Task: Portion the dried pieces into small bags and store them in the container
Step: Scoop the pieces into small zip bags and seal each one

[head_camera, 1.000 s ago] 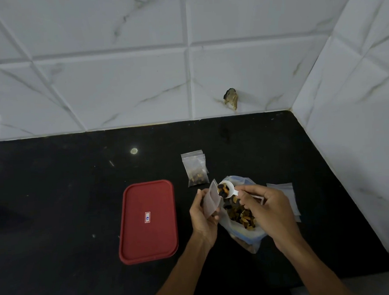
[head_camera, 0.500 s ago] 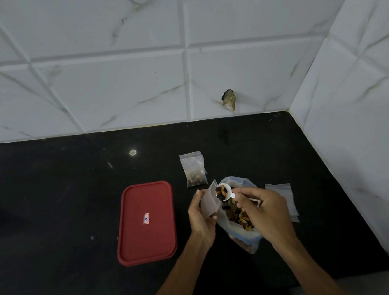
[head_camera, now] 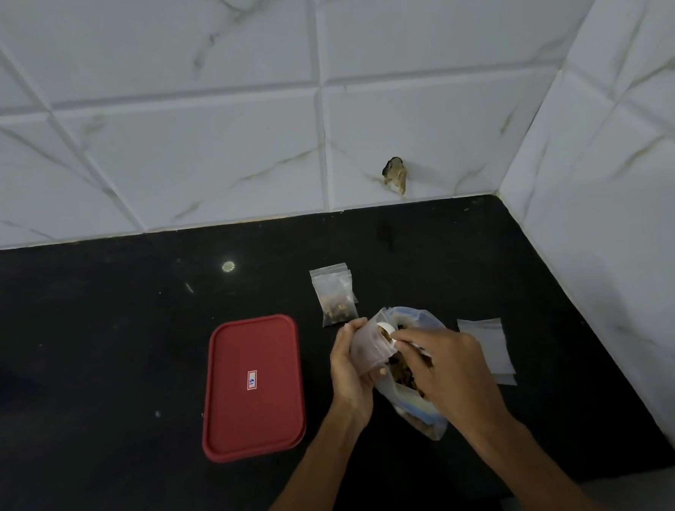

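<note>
My left hand (head_camera: 348,367) grips a small clear bag (head_camera: 367,346) with its mouth toward the right. My right hand (head_camera: 447,363) pinches a white spoon (head_camera: 388,328) whose bowl sits tipped in that bag's mouth. Under both hands lies a large open plastic bag of dried pieces (head_camera: 409,381). A filled small bag (head_camera: 333,295) lies on the black counter just behind. The red-lidded container (head_camera: 252,387) stands shut to the left.
A stack of empty small bags (head_camera: 488,348) lies to the right of my hands. White tiled walls (head_camera: 603,239) close the counter at the back and right, with a chipped hole (head_camera: 395,174) in the back tile.
The spoon, loaded with dried pieces, has moved left into the small bag's mouth and tipped over. My left hand has raised the bag around it.
</note>
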Tool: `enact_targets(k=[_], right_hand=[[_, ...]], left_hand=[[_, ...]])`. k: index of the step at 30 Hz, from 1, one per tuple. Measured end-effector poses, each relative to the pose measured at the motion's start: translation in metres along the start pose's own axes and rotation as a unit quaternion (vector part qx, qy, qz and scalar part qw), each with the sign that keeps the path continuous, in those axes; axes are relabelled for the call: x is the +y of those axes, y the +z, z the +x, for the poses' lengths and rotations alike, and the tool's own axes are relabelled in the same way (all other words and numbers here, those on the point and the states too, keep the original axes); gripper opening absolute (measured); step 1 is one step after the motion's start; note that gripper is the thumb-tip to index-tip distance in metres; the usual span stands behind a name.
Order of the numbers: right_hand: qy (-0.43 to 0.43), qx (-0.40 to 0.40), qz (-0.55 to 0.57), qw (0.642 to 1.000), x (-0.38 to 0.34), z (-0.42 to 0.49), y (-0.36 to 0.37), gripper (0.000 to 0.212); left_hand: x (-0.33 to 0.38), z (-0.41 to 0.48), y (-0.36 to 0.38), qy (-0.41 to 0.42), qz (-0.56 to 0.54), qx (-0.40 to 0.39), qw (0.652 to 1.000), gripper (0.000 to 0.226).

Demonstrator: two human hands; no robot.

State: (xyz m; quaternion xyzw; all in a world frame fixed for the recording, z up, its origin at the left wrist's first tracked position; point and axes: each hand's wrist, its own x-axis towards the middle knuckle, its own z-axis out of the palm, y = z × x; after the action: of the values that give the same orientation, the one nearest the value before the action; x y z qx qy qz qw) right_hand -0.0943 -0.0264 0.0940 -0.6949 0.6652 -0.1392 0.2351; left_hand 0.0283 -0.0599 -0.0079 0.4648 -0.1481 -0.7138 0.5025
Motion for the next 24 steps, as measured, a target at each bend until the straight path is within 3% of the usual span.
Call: enact_targets(k=[1, 4, 7, 11, 15, 21, 24], right_hand=[[-0.004, -0.011, -0.027, 1.000, 0.001, 0.001, 0.001, 0.051], [-0.057, 0.120, 0.005, 0.991, -0.004, -0.005, -0.005, 0.070], [-0.168, 0.162, -0.076, 0.969, -0.005, -0.005, -0.015, 0.047], [-0.233, 0.169, -0.151, 0.945, 0.001, -0.002, -0.018, 0.024], [-0.285, 0.192, -0.176, 0.922, 0.005, -0.003, -0.013, 0.031], [-0.267, 0.178, -0.160, 0.934, 0.011, -0.007, -0.018, 0.048], [-0.220, 0.204, -0.088, 0.950, 0.015, -0.007, -0.022, 0.042]], left_hand=[[0.003, 0.000, 0.002, 0.010, 0.004, -0.001, 1.000, 0.042], [0.012, 0.001, 0.007, 0.021, -0.014, -0.015, 1.000, 0.037], [0.020, -0.001, 0.015, -0.005, -0.037, -0.034, 0.999, 0.035], [0.020, -0.002, 0.019, -0.039, -0.094, -0.043, 0.994, 0.036], [0.010, 0.001, 0.015, -0.085, -0.140, -0.078, 0.983, 0.044], [0.008, -0.003, 0.018, -0.127, -0.181, -0.110, 0.969, 0.049], [0.008, -0.003, 0.017, -0.134, -0.181, -0.096, 0.970, 0.057]])
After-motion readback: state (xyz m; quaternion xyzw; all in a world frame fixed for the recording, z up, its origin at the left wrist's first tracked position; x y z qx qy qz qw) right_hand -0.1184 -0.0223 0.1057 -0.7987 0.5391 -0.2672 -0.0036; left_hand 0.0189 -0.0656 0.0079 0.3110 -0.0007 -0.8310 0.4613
